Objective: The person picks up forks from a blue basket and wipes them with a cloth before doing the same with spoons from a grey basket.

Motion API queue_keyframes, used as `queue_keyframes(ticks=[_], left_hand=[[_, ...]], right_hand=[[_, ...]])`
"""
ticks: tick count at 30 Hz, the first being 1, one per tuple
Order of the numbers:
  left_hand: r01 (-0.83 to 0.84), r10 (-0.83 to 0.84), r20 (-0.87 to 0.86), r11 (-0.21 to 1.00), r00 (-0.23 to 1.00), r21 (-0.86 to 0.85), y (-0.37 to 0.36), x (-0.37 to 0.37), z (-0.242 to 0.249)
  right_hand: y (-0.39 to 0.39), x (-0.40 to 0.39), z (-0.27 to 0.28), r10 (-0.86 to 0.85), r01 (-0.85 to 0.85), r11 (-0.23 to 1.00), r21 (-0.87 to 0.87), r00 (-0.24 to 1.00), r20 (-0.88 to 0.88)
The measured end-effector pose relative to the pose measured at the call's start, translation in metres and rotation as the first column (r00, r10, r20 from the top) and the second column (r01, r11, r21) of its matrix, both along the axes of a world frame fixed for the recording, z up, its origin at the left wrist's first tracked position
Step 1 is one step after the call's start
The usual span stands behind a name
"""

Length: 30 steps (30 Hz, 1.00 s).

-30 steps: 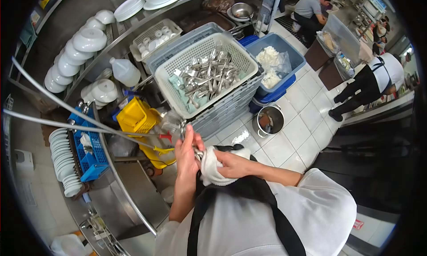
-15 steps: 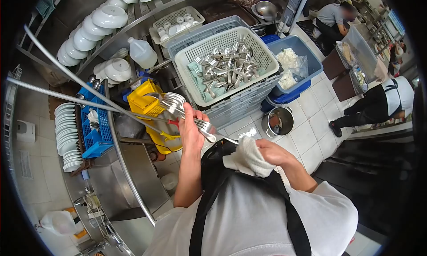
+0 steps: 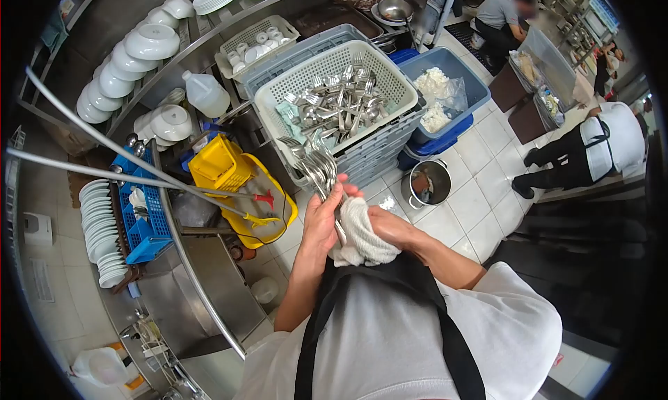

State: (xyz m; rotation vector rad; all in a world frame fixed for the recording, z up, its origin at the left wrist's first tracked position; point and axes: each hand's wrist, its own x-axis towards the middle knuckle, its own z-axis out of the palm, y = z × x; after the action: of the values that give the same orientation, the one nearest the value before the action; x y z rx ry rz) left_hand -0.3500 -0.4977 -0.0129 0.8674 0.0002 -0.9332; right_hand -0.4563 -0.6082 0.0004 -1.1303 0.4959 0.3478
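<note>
A bunch of forks [image 3: 318,167] stands tines-up in my left hand [image 3: 320,222], whose fingers are wrapped round it. My right hand [image 3: 390,228] grips a white cloth [image 3: 362,238]. The cloth is pressed against the lower end of the bunch, beside my left fingers, and hides part of the handles. Just beyond the forks, a pale perforated basket [image 3: 268,97] holds a heap of mixed cutlery [image 3: 341,102] with a light green cloth [image 3: 292,118] under part of it.
Grey crates [image 3: 379,146] support the basket. To its right are a blue-grey tub [image 3: 480,87] and a metal pot [image 3: 445,184] on the floor. A yellow mop bucket [image 3: 275,222] and metal rails [image 3: 97,132] lie left. Two people [image 3: 609,146] [image 3: 497,24] work at right.
My hands have come together: the left moved right with the forks, and the cloth moved left against their handles. The forks now point more upright. The view has shifted slightly.
</note>
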Motion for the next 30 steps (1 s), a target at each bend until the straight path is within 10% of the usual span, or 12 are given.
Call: queue_keyframes(ticks=[4,7,10,12,15,16,19,21,25,30], left_hand=[[-0.126,0.116,0.075,0.979,0.990,0.158,0.008,0.008,0.003],[-0.107,0.066,0.176,0.966,0.982,0.235,0.022,0.025,-0.009],[-0.002,-0.070,0.195,0.937,0.978,0.349,0.017,0.014,0.013],[0.073,-0.194,0.266,0.911,0.944,0.406,0.007,-0.003,0.024],[0.188,-0.285,0.207,0.901,0.936,0.390,-0.002,-0.018,0.012],[0.201,-0.297,0.210,0.901,0.932,0.383,-0.006,-0.023,0.027],[0.168,-0.252,0.175,0.904,0.952,0.393,0.001,-0.017,0.027],[0.124,-0.183,0.150,0.934,0.972,0.334,0.004,-0.011,0.025],[0.090,-0.094,0.007,0.970,0.996,0.224,0.005,-0.007,0.014],[-0.004,-0.045,0.220,0.977,0.975,0.215,0.016,-0.012,0.004]], right_hand=[[-0.044,-0.019,0.012,0.535,-0.509,0.828,-0.234,0.843,0.058],[-0.074,-0.041,0.019,-0.039,0.008,0.993,0.118,0.964,0.264],[-0.074,-0.033,-0.008,-0.493,0.354,0.824,0.443,0.832,0.253],[-0.053,-0.024,-0.038,-0.384,0.336,0.924,0.185,0.810,0.445],[-0.026,0.006,-0.032,-0.317,0.299,0.948,0.108,0.910,0.267],[-0.031,0.018,-0.049,-0.344,0.438,0.882,-0.175,0.851,0.396],[-0.032,0.034,-0.028,-0.704,0.651,0.704,0.285,0.584,0.404],[-0.029,0.022,-0.006,-0.712,0.535,0.650,0.539,0.676,0.188],[-0.012,0.022,-0.009,-0.516,0.424,0.825,0.373,0.834,0.194],[-0.023,0.053,-0.007,-0.453,0.419,0.890,0.180,0.858,0.242]])
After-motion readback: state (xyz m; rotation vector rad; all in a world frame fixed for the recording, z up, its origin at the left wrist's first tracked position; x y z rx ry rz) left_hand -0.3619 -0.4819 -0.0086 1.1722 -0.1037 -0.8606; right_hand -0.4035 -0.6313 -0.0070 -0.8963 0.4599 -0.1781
